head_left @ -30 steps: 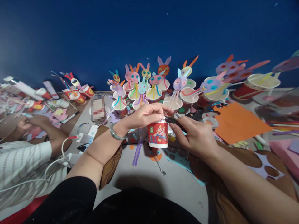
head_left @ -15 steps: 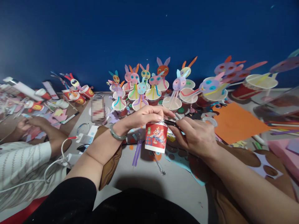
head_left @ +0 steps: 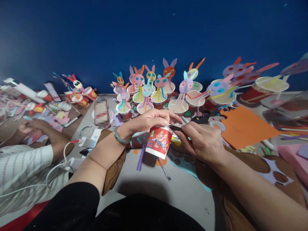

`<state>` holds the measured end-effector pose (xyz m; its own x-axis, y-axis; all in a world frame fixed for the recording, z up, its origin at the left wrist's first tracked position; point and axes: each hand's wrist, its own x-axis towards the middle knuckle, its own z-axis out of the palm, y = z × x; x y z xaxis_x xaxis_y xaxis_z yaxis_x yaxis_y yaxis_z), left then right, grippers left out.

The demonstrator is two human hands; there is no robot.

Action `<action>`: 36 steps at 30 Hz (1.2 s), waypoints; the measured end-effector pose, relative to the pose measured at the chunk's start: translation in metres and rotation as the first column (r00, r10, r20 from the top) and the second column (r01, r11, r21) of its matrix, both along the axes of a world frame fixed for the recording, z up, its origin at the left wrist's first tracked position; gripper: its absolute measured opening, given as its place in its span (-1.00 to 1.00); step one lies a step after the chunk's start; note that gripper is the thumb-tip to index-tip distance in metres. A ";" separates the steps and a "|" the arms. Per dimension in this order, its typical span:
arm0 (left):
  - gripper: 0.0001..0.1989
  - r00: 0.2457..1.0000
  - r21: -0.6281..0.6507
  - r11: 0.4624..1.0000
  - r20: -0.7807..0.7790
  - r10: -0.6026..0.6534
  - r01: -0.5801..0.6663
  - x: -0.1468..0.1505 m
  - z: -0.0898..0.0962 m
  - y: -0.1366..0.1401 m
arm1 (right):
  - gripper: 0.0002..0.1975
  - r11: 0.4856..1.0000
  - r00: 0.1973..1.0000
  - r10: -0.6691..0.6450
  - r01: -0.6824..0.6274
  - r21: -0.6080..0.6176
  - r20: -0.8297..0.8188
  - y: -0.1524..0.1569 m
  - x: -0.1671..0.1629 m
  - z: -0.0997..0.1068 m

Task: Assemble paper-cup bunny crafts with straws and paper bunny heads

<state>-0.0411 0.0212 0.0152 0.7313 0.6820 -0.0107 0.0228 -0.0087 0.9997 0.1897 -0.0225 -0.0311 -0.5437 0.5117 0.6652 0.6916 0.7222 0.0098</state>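
Note:
My left hand (head_left: 156, 118), with a jade-coloured bangle (head_left: 121, 136) on the wrist, grips a red and white paper cup (head_left: 158, 141) from above by its rim. The cup is printed with a cartoon figure and hangs tilted over the table. In my right hand (head_left: 202, 139) is a slim black tool (head_left: 175, 128) with a pale tip, held against the cup's upper edge near the left fingertips. Whether it is a pen or a cutter I cannot make out. Purple paper strips (head_left: 141, 158) and a clear-barrelled pen (head_left: 165, 170) lie below the cup.
Several paper cups with rabbit-faced paper puppets (head_left: 147, 91) line the blue wall. An orange sheet (head_left: 247, 126) and cut blue paper (head_left: 192, 171) lie to the right. At left, a co-worker's hands (head_left: 26, 126) are near paper scraps, beside a white cable (head_left: 48, 179).
The paper cup has tilted, its base swinging a little to the left. Both hands keep nearly the same places, with the black tool still at the cup's edge.

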 end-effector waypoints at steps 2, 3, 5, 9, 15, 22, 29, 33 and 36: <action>-0.76 1.000 -0.005 1.000 -0.005 0.000 0.000 0.000 0.000 -0.001 | -0.63 1.000 1.000 0.022 -0.022 0.018 -0.009 0.000 0.000 0.001; -0.75 1.000 -0.009 1.000 -0.012 0.001 -0.001 0.001 0.000 -0.001 | -0.63 0.999 0.999 0.034 -0.033 0.017 -0.014 0.000 0.000 0.001; -0.74 1.000 -0.018 1.000 -0.027 0.008 -0.009 0.001 0.001 -0.002 | -0.64 0.998 0.998 0.053 -0.054 -0.015 -0.030 0.000 0.000 0.002; -0.73 1.000 -0.007 1.000 -0.008 0.022 -0.022 0.002 -0.001 -0.001 | -0.66 0.985 0.982 0.078 -0.102 -0.137 -0.170 0.001 0.000 -0.002; -0.71 0.998 0.083 0.994 0.021 0.065 -0.066 0.002 -0.008 0.002 | -0.65 0.943 0.878 -0.069 -0.097 -0.318 -0.473 0.005 -0.002 -0.011; -0.73 0.986 0.228 0.960 0.078 0.147 -0.161 0.004 -0.020 0.007 | -0.52 0.840 0.701 -0.199 -0.238 -0.487 -0.685 0.010 -0.005 -0.018; -0.79 0.927 0.327 0.870 0.185 0.325 -0.370 0.011 -0.034 0.013 | -0.47 0.596 0.544 -0.441 -0.416 -0.686 -0.713 0.014 -0.008 -0.022; -0.83 0.890 0.409 0.795 0.282 0.357 -0.448 0.015 -0.034 0.010 | -0.47 0.654 0.513 -0.456 -0.361 -0.664 -0.728 0.015 -0.010 -0.028; -0.82 0.879 0.433 0.770 0.317 0.357 -0.469 0.017 -0.034 0.007 | -0.46 0.710 0.526 -0.426 -0.310 -0.633 -0.736 0.015 -0.012 -0.033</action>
